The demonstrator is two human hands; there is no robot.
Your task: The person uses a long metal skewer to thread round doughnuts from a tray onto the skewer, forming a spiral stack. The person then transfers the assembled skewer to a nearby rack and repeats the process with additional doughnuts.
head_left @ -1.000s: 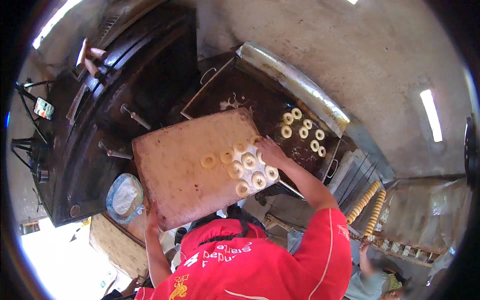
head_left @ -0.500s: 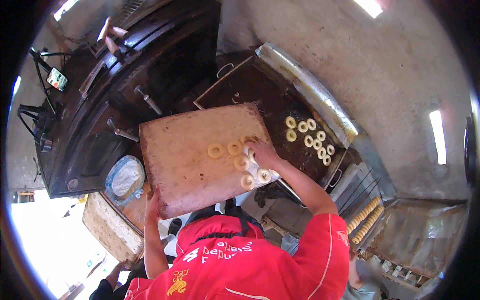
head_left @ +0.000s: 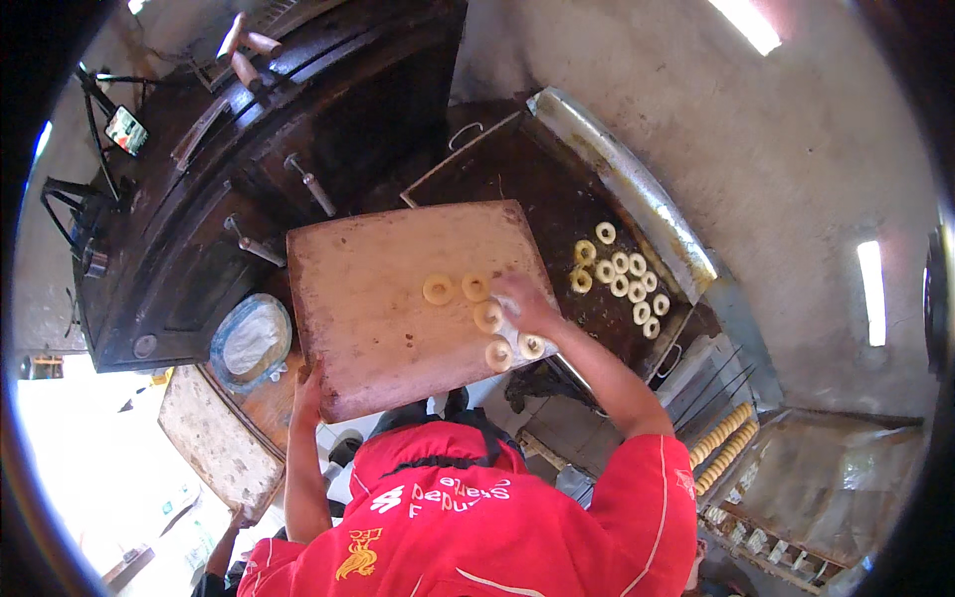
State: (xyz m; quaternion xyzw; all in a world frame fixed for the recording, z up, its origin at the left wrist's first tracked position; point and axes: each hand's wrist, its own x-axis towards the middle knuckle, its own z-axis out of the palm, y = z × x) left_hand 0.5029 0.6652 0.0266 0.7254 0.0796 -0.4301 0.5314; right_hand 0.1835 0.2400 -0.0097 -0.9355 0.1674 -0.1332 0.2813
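My left hand [head_left: 309, 389] is closed round the near left edge of a wide wooden board [head_left: 378, 338], which it holds up at a slant. Several pale dough rings [head_left: 487, 317] lie toward the board's right side. Over that side is my right hand [head_left: 524, 303], its fingers smeared by motion beside the rings, so whether it holds one cannot be made out. Beyond the board's right edge, a dark rectangular pan [head_left: 527, 164] has more dough rings [head_left: 619, 286] grouped in its right part.
A bowl of white flour [head_left: 249, 348] stands left of the board. Behind it rises dark equipment with handles [head_left: 316, 189]. Rows of ringed pieces [head_left: 726, 448] hang or lie at the right. Another person's arm [head_left: 227, 542] reaches to a second board [head_left: 214, 438] at lower left.
Fewer dough rings show on the board, and more lie in the pan, one at its far side. My right hand is still over the board's right side, now blurred.
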